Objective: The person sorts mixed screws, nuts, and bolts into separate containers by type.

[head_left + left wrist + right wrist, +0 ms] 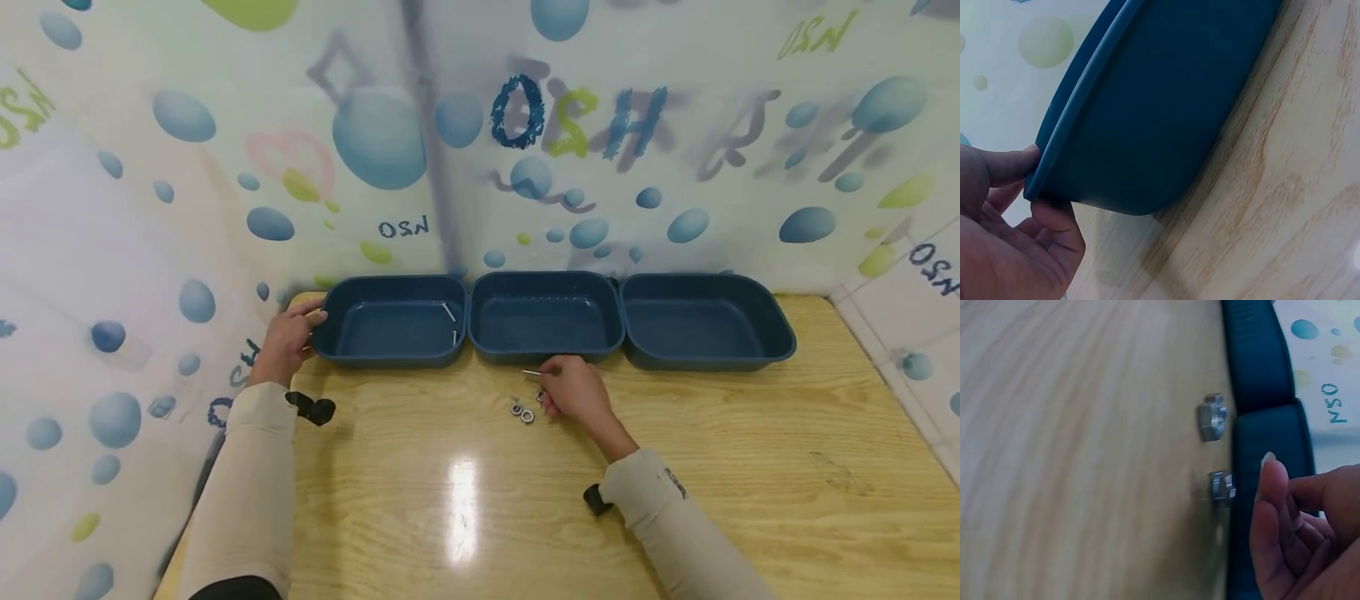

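Head: right hand (577, 390) pinches screw (532, 372), shaft jutting left from grip, just near side of middle bin (545, 321); nuts (527, 416) left of hand. Left wrist: left hand (1025, 250) clamped on left bin (1147, 119) rim. Right wrist: cannot make out screw.

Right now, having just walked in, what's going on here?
Someone is working by hand at a wood-grain table. Their left hand grips the leftmost blue tray by its rim; two screws lie inside it. Their right hand, in front of the middle tray, seems to pinch a slim metal rod, perhaps another screw, near loose nuts.
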Demonstrator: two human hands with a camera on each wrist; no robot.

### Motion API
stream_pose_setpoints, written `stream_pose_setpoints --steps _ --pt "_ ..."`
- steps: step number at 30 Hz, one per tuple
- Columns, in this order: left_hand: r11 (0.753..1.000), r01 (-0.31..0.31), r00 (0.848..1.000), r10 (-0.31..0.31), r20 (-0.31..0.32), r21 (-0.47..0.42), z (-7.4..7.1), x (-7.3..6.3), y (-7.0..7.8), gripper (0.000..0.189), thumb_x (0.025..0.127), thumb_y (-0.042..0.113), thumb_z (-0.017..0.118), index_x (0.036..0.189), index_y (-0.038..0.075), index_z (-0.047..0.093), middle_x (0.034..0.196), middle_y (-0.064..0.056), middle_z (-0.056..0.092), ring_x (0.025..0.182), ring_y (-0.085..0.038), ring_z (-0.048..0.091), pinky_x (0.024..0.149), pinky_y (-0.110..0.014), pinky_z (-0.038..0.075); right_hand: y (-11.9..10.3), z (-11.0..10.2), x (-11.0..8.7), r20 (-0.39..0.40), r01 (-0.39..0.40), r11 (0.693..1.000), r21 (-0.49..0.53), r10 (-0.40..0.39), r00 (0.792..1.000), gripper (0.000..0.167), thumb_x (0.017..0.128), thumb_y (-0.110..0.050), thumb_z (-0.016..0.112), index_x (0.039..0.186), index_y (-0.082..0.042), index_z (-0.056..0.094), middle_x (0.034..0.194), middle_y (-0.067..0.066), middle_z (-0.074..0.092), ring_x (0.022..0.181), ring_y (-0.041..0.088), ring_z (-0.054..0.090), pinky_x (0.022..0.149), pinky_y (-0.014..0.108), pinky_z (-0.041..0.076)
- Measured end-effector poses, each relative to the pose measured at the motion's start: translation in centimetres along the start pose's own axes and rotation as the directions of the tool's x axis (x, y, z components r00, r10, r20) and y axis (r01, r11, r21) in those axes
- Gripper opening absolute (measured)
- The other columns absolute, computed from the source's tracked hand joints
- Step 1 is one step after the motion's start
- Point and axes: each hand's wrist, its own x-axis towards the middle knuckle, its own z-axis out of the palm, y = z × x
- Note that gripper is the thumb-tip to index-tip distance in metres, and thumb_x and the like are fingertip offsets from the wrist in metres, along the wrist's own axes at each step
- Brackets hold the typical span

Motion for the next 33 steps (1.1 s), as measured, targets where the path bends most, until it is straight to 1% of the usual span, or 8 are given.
stream_pose_setpoints --steps 4,7,11,13,15,22,26,33 --pt "1.0 -0.004 1.0 0.004 0.003 0.009 -0.1 0.0 -0.1 0.048 0.103 0.03 0.047 0.15 0.027 0.039 0.152 -0.006 0.036 0.115 -0.021 0.044 0.091 -0.032 0.042 -0.7 -0.2 -0.1 0.053 -0.002 0.999 0.035 0.0 0.999 0.02 0.095 -0.015 0.058 0.106 -0.004 0.07 0.061 0.007 0.066 0.048 0.017 0.063 0.049 0.029 0.052" --pt "1.0 -0.013 1.0 0.013 0.009 0.012 -0.1 0.0 0.0 0.049 0.103 0.031 0.048 0.151 0.027 0.038 0.155 -0.006 0.033 0.118 -0.022 0.044 0.093 -0.033 0.041 -1.4 -0.5 0.0 0.125 -0.033 0.989 0.141 0.015 0.992 0.022 0.097 -0.016 0.058 0.111 -0.002 0.069 0.063 0.009 0.065 0.049 0.016 0.061 0.052 0.032 0.054" --pt "1.0 -0.017 1.0 0.017 0.005 0.001 -0.1 -0.1 0.0 0.049 0.103 0.03 0.048 0.15 0.025 0.039 0.149 -0.006 0.037 0.109 -0.019 0.046 0.091 -0.032 0.042 -2.6 -1.0 0.1 0.205 -0.081 0.951 0.298 0.019 0.979 0.027 0.098 -0.015 0.058 0.118 0.002 0.065 0.062 0.009 0.062 0.048 0.015 0.059 0.053 0.034 0.054" --pt "1.0 -0.019 1.0 0.019 0.004 -0.002 0.0 -0.2 0.0 0.049 0.102 0.03 0.049 0.15 0.025 0.039 0.148 -0.006 0.037 0.105 -0.017 0.046 0.089 -0.031 0.042 -3.3 -1.3 0.2 0.224 -0.09 0.933 0.348 0.01 0.975 0.029 0.098 -0.015 0.058 0.119 0.003 0.064 0.061 0.007 0.061 0.046 0.014 0.057 0.052 0.033 0.052" --pt "1.0 -0.022 1.0 0.022 0.008 -0.003 0.0 -0.2 -0.1 0.05 0.102 0.03 0.049 0.15 0.025 0.039 0.148 -0.006 0.037 0.105 -0.017 0.047 0.088 -0.03 0.042 -3.9 -1.5 0.4 0.234 -0.091 0.919 0.384 -0.002 0.972 0.029 0.098 -0.016 0.058 0.119 0.003 0.064 0.06 0.006 0.06 0.046 0.013 0.057 0.052 0.031 0.052" --pt "0.999 -0.032 0.999 0.032 0.017 0.0 -0.2 -0.1 -0.2 0.051 0.102 0.03 0.05 0.151 0.024 0.038 0.149 -0.008 0.038 0.106 -0.017 0.049 0.084 -0.029 0.044 -5.7 -1.4 1.4 0.271 -0.133 0.889 0.438 0.01 0.962 0.026 0.096 -0.019 0.062 0.116 -0.004 0.067 0.062 0.004 0.062 0.046 0.011 0.057 0.052 0.028 0.051" --pt "1.0 -0.028 0.999 0.028 0.018 -0.012 -0.1 -0.2 -0.1 0.051 0.101 0.03 0.052 0.15 0.024 0.04 0.144 -0.006 0.041 0.103 -0.016 0.05 0.083 -0.029 0.045 -6.7 -0.8 1.7 0.289 -0.148 0.87 0.471 0.006 0.957 0.028 0.096 -0.019 0.062 0.118 -0.001 0.065 0.06 0.003 0.061 0.045 0.01 0.056 0.048 0.024 0.049" --pt "0.999 -0.034 0.999 0.034 0.011 -0.005 -0.1 -0.2 -0.1 0.05 0.101 0.029 0.051 0.15 0.024 0.041 0.134 -0.003 0.048 0.097 -0.014 0.052 0.077 -0.025 0.047 -8.0 0.0 2.4 0.308 -0.146 0.854 0.499 -0.018 0.951 0.034 0.097 -0.018 0.06 0.124 0.003 0.062 0.061 0.002 0.061 0.045 0.009 0.056 0.048 0.023 0.049"
